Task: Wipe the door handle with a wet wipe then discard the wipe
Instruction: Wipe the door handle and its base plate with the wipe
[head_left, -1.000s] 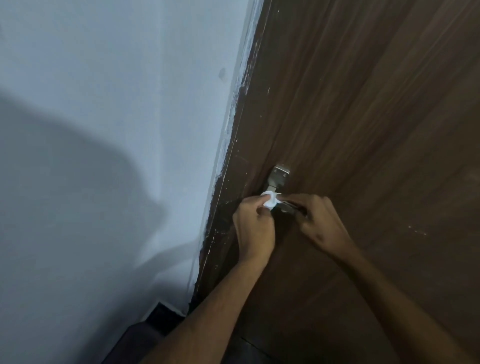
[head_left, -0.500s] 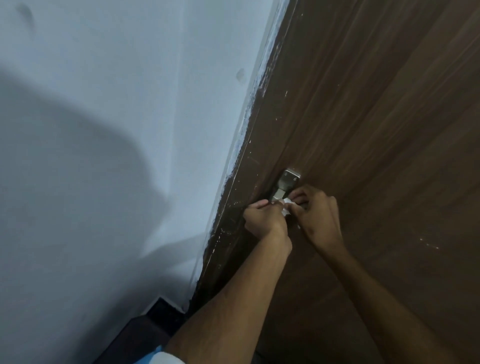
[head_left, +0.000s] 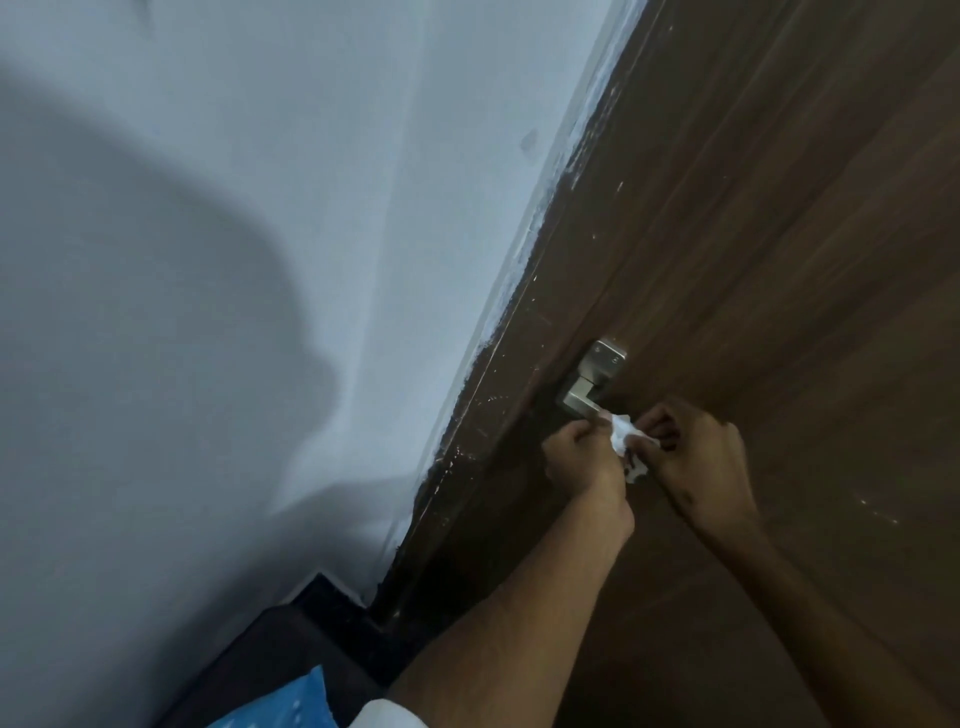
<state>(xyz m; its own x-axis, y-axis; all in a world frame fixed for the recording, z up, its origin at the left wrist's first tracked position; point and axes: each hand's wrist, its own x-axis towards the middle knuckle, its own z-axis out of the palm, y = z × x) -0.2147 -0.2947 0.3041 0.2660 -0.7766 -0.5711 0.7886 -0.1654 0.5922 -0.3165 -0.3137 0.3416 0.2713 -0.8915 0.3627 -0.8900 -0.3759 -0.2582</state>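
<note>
A silver metal door handle (head_left: 584, 397) with a square plate sits on the dark brown wooden door (head_left: 779, 234). Just below and to the right of the handle's end, a crumpled white wet wipe (head_left: 623, 434) is pinched between both hands. My left hand (head_left: 584, 460) grips the wipe's left side with closed fingers. My right hand (head_left: 698, 460) holds its right side. The outer part of the handle lever is hidden behind the wipe and fingers.
A pale painted wall (head_left: 260, 260) runs along the left of the door frame, with a dark skirting and floor (head_left: 311, 623) at the bottom. A blue patterned item (head_left: 280, 706) shows at the lower edge.
Both hands have slid a little lower and right off the handle base, so more of the lever and plate shows. The wipe is more spread out between the two hands.
</note>
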